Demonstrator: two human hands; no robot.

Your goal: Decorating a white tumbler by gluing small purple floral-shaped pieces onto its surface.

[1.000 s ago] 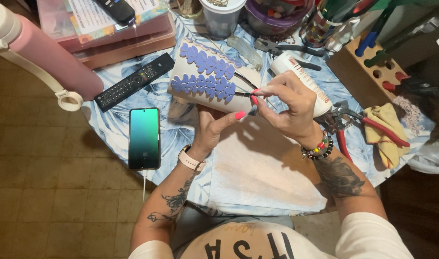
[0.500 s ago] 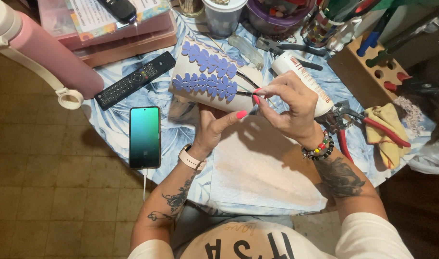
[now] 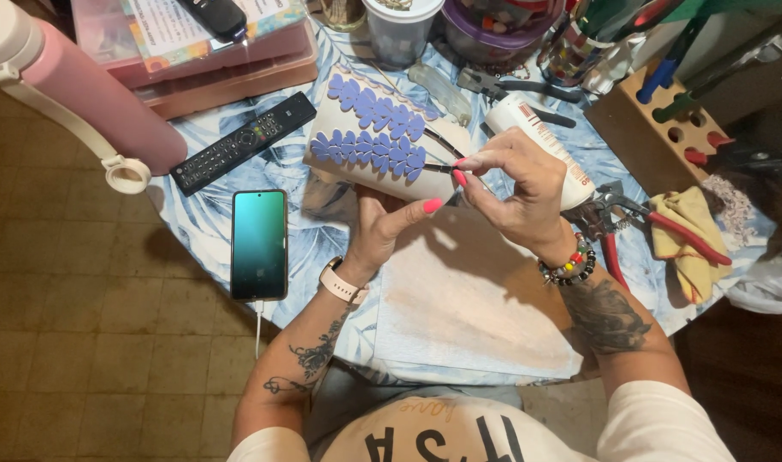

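Note:
My left hand point(image 3: 389, 224) holds up a white cylinder point(image 3: 374, 141) covered with rows of purple leaf shapes, gripping it from below with the thumb against its near end. My right hand point(image 3: 515, 190) pinches thin tweezers point(image 3: 438, 168) whose tips touch the leaves at the cylinder's right edge. A white glue bottle point(image 3: 536, 137) lies on the table just behind the right hand. Both hands hover over a white sheet point(image 3: 468, 308) spread on the blue patterned tablecloth.
A phone point(image 3: 259, 244) with a lit screen and a black remote point(image 3: 244, 143) lie at left. A pink bottle point(image 3: 74, 94) stands far left. Red-handled pliers point(image 3: 656, 227), a yellow cloth point(image 3: 686, 222), a wooden tool block point(image 3: 664, 120), jars and pink boxes point(image 3: 220, 60) crowd the back.
My right hand has shifted slightly, keeping the tweezers at the cylinder's leaves. The left hand holds the cylinder in much the same place.

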